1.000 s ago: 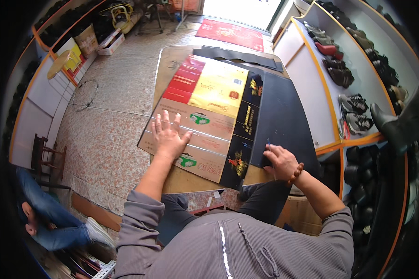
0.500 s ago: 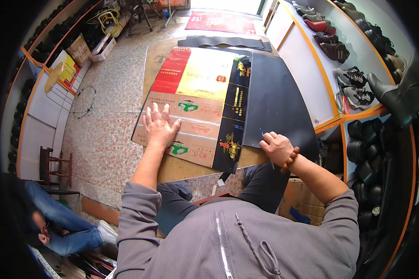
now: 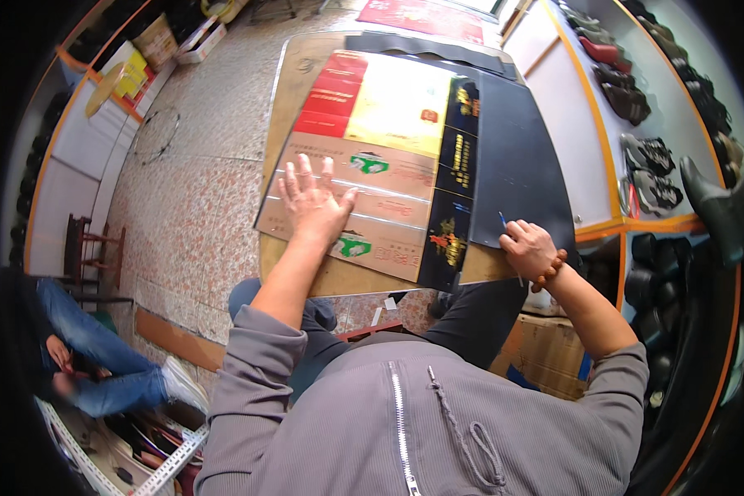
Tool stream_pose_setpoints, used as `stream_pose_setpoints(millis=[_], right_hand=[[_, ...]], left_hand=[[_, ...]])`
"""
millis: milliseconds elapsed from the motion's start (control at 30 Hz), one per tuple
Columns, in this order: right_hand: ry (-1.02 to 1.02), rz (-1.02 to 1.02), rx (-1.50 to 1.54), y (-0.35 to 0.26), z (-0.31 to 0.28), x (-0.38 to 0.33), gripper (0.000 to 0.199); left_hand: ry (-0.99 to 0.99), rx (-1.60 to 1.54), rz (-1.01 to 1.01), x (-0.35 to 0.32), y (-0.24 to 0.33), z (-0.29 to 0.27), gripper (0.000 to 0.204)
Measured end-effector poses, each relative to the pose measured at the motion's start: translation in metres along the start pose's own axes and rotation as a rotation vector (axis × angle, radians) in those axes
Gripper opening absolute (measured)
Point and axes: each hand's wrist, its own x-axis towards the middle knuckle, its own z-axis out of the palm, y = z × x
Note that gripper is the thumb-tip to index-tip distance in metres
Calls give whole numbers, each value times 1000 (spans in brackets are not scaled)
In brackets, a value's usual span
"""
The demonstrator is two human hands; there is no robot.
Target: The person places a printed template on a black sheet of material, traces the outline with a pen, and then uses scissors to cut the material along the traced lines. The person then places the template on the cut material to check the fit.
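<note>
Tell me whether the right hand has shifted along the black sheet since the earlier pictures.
No. The right hand stays at the near edge of the black sheet, beside the flattened carton, holding a thin blue tool; only the camera view changed.

— What carries everything here?

— A wooden board [image 3: 293,83], tan, with rounded far corners, its near edge just above the person's knees.

— And what lies straight on that board?

— A flattened cardboard box [image 3: 364,165] covers its left and middle: red and yellow panels at the far end, brown ones nearer, a black strip down the box's right side. Right of the box lies a dark rubber sheet [image 3: 517,157], touching that black strip and reaching the board's right edge.
</note>
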Motion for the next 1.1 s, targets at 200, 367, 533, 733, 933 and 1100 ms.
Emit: stream_pose_setpoints(millis=[200,367,533,733,933,1100], right_hand=[[244,-53,326,-15,-43,57,22],[201,-32,1142,-63,-60,148,20],[-139,-35,1223,-136,-50,273,32],[49,351,252,-223,7,319,36],[-38,323,212,-221,-10,319,32],[130,305,69,-224,-2,314,40]], left_hand=[[20,16,10,2,-2,3,76],[13,-42,4,0,0,-3,77],[-64,69,12,-4,-2,-7,66],[-12,51,45,-6,-7,-1,66],[-1,9,59,-4,-6,4,71],[18,-18,71,-1,-5,9,76]])
